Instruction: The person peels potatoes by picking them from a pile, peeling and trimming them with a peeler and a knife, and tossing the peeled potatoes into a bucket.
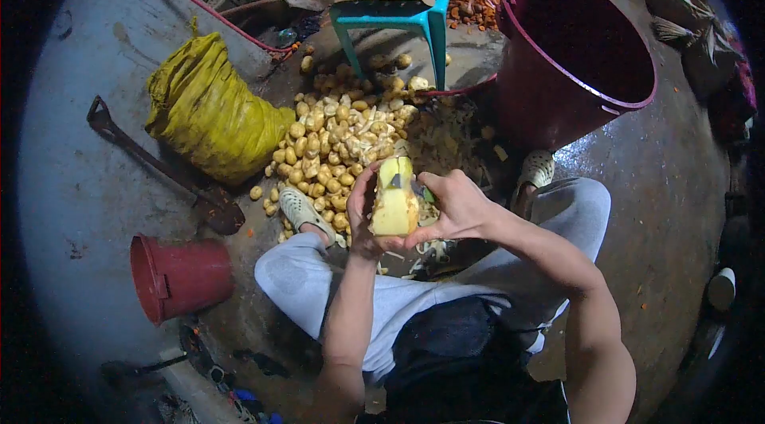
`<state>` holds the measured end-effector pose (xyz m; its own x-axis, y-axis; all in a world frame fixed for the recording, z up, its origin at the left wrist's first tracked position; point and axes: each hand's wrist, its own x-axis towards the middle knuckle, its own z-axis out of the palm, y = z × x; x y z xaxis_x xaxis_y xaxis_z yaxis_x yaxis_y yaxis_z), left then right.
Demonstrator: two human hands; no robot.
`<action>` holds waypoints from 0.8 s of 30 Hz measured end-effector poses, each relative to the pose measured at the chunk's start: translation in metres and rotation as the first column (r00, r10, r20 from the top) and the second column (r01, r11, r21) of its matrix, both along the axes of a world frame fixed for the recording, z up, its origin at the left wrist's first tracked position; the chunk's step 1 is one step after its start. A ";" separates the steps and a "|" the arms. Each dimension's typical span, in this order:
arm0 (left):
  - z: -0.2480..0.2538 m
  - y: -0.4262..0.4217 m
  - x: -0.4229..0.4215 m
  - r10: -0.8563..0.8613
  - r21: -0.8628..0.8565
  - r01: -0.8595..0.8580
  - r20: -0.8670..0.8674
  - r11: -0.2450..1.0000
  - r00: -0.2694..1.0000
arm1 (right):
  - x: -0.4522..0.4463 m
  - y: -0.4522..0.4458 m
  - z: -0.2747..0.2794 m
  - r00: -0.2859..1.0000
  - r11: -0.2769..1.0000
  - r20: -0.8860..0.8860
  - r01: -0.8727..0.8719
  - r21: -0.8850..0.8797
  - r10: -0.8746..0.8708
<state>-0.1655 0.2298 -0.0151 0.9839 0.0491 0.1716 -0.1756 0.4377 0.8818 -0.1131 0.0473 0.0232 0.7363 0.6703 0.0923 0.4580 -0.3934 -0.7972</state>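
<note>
At frame center, a partly peeled potato (394, 221) is gripped by the left hand (365, 213), fingers wrapped on its left side. The right hand (458, 202) is curled at the right side, thumb near the potato's lower end. A small grey blade (396, 182) is seen against the peeled upper part; whether it's clamped in the right hand can't be told, handle not made out. Just above, a potato pile (339, 137) is spread on the floor, flanked by a yellow sack (203, 105) at upper left and a maroon bin (530, 97) at upper right. Red bucket (195, 276) seen lower left.
</note>
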 end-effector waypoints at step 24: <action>-0.019 -0.001 -0.007 -0.080 -0.358 0.006 -0.192 0.934 0.978 | 0.017 -0.002 -0.016 0.954 0.979 -0.259 0.180 0.092 -0.151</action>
